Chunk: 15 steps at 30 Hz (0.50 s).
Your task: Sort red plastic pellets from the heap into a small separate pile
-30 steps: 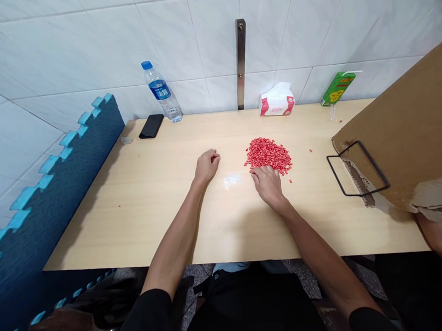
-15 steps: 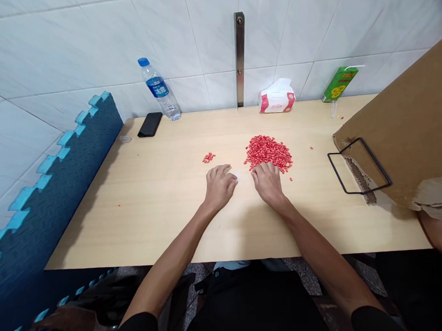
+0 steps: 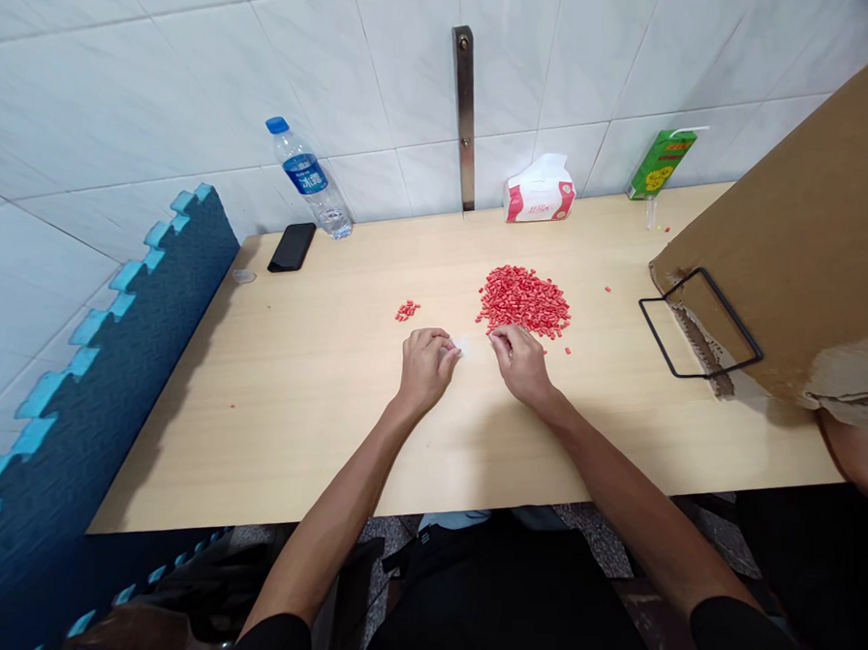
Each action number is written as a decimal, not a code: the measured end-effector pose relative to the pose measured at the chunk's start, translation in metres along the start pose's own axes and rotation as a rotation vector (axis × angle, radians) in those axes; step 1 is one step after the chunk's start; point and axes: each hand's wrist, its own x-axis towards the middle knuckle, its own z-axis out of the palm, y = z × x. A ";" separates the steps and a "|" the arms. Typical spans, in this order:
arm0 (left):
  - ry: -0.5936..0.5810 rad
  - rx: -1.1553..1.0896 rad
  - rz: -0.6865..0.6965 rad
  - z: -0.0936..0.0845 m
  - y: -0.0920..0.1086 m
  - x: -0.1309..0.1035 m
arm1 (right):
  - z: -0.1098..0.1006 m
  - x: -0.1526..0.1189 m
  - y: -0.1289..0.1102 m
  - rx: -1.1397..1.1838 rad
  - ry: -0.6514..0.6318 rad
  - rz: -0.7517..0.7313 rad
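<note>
A large pile of small red pieces [image 3: 527, 299] lies on the wooden table [image 3: 315, 377], with a much smaller red group [image 3: 407, 310] to its left. My left hand [image 3: 424, 365] is closed on a small clear plastic item [image 3: 457, 349], which sticks out at the fingertips beside the thumb. At the near edge of the large pile, my right hand [image 3: 520, 362] has thumb and fingers pinched together. What lies between those fingertips is too small to make out.
Along the wall stand a water bottle [image 3: 309, 178], a tissue pack [image 3: 540, 190] and a green carton [image 3: 661, 164]. A phone [image 3: 292, 247] lies back left. A cardboard sheet [image 3: 794, 247] and black wire frame [image 3: 702, 324] are at right, beside another person's arm [image 3: 853, 454].
My left fingers have closed around the clear item. My right fingers have drawn into a pinch, slightly back from the large pile. The camera view has shifted slightly.
</note>
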 end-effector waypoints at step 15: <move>-0.055 -0.081 0.060 -0.005 0.002 0.000 | 0.009 -0.008 -0.010 0.181 -0.109 -0.118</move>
